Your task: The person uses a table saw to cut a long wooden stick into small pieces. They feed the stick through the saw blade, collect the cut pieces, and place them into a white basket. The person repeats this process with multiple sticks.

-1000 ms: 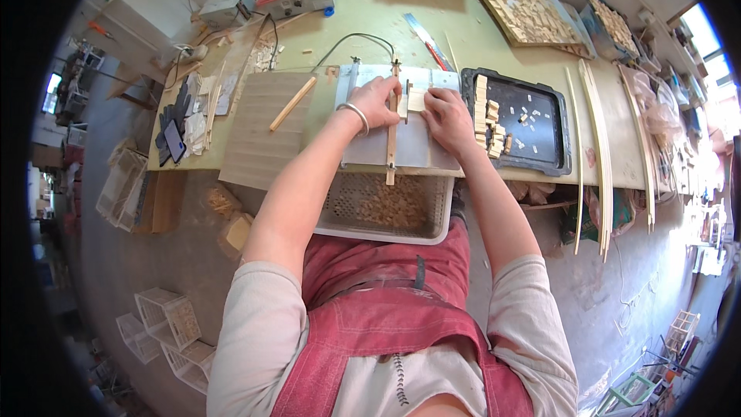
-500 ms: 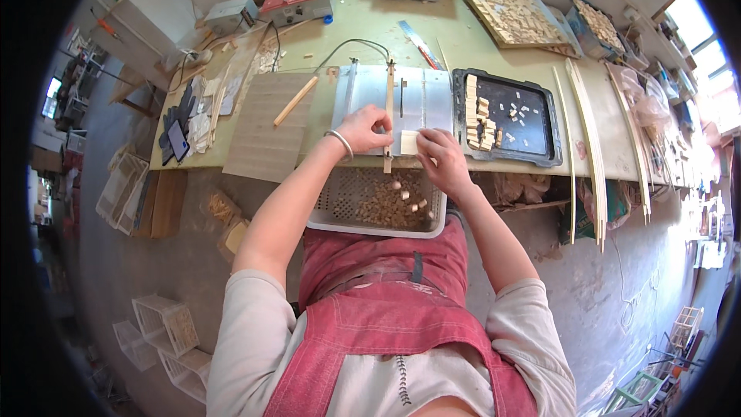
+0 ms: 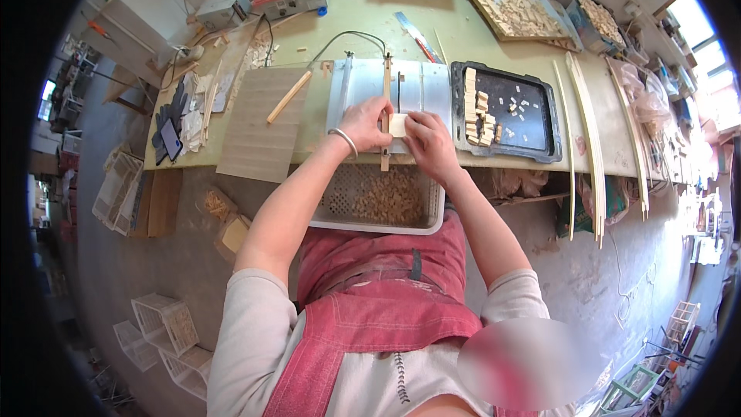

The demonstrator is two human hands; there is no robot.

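Note:
My right hand (image 3: 432,143) pinches a small pale rectangular wood piece (image 3: 397,125) by its right side, flat on a silvery metal plate (image 3: 356,89). The left end of the piece comes up to a narrow wooden strip (image 3: 387,77) running front to back over the plate. My left hand (image 3: 366,125), a light bangle at its wrist, has its fingers curled and closed at the left of this strip; thumb and forefinger touch it. A dark slot (image 3: 399,91) in the plate lies just beyond the piece.
Below the table edge, a pale perforated basket (image 3: 332,220) holds many small wood pieces. To the right are a black tray (image 3: 544,120) with wood blocks and long thin wood strips (image 3: 590,154). A board (image 3: 258,135) and a wooden stick (image 3: 289,97) lie left.
Both hands have shifted slightly away from me. The wood piece moved left, up to the strip. Small pieces that were dropping above the basket are no longer in the air.

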